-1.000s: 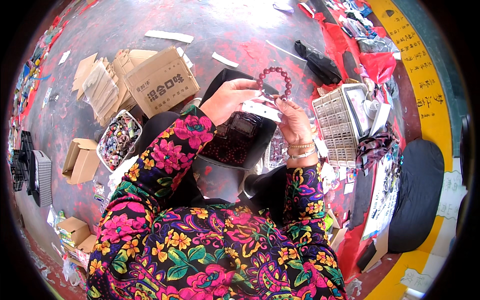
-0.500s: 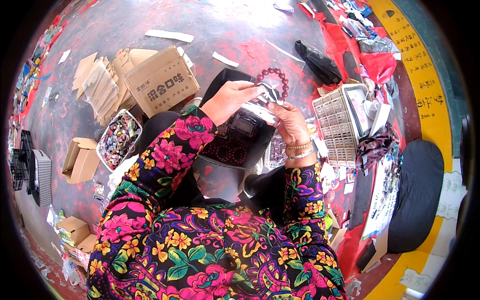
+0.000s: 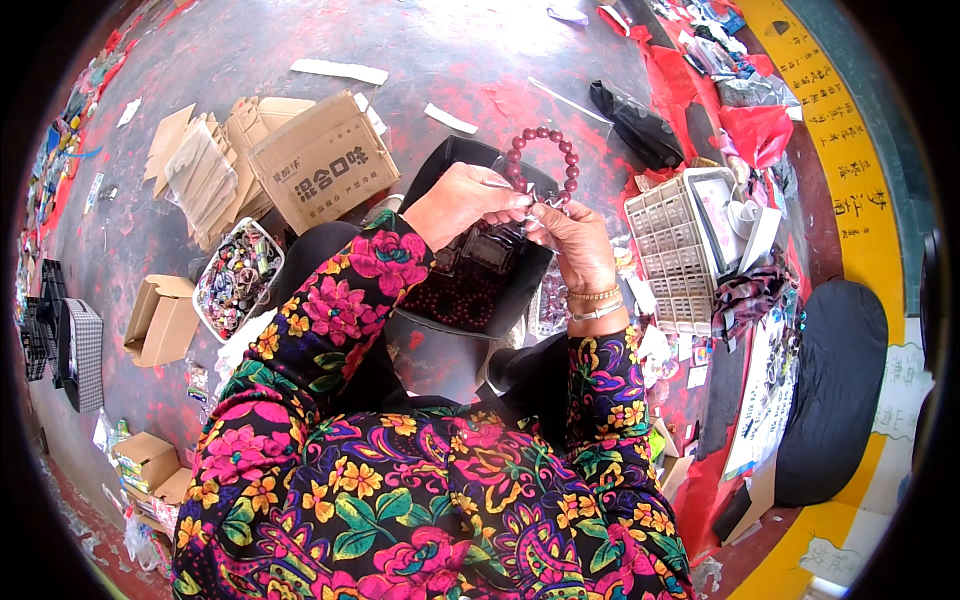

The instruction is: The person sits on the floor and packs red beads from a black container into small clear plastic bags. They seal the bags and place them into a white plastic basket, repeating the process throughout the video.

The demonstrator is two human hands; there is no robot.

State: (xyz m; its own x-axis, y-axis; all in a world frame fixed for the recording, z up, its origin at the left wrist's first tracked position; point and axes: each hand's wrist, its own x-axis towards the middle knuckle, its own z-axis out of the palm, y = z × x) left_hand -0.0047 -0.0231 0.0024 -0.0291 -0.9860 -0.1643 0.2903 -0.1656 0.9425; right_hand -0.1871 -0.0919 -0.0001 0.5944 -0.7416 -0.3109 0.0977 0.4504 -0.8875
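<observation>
Grey-red painted floor (image 3: 250, 45), littered. Black plastic tray (image 3: 470, 290) of dark red beads on lap. Hands, left (image 3: 462, 200) and right (image 3: 572, 240), together, pinching dark red bead bracelet (image 3: 545, 160) above tray's far edge. Risk: elastic slipping at the pinch, beads scattering.

Cardboard box (image 3: 322, 160) left, white basket (image 3: 672, 250) right; floor (image 3: 480, 60) ahead open.

bright even daylight, sharp centre, fisheye bending, dark rim.
</observation>
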